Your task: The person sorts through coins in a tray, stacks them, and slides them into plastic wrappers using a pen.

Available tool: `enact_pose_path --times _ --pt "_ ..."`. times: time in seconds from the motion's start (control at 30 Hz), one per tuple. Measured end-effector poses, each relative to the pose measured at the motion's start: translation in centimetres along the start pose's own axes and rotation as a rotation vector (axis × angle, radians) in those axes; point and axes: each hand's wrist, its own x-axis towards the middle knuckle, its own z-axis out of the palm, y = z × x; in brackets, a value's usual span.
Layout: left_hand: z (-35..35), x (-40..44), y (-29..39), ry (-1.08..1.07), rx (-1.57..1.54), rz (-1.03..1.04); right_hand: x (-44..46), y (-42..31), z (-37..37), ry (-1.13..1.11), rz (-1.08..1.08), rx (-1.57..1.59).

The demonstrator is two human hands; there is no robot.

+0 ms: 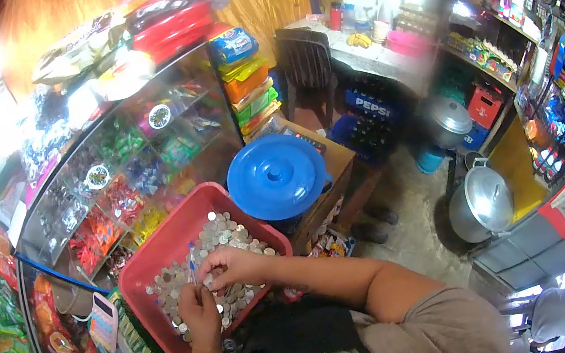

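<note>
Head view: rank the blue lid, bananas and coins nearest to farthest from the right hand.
1. Coins, around the right hand in the red tub.
2. Blue lid, beyond the tub, ahead-right.
3. Bananas, on the far counter.

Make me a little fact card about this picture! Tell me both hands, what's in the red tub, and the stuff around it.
Left hand: over the red tub, fingers bent, close to the other hand
Right hand: over the tub too, fingers bent
Gripping: too small to tell
In the tub: many loose silvery coins
Pen: blue and white, near the fingers; held or not is unclear
Beside the tub: round blue lid
Left side of picture: pink calculator
Farther back: bananas on a counter
</note>
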Motion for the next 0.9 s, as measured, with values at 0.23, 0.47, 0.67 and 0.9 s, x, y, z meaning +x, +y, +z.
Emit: enact_pose_path --times 0.23,0.47,0.67,0.9 --pt "-0.4 0.0 -0.2 -0.092 -0.037 0.056 -0.2 -0.2 0.0 0.039 -0.012 0.115" --pt "0.1 -0.5 -0.5 -0.038 -0.028 -0.022 0.3 0.9 0.0 0.103 -0.054 -0.024" --pt "0.4 -0.1 0.1 -0.032 0.154 0.171 1.2 3.3 -0.7 0.053 -0.162 -0.154" --pt "0.4 -0.1 1.2 -0.055 0.25 0.114 0.7 2.1 -0.8 -0.029 0.032 -0.101"
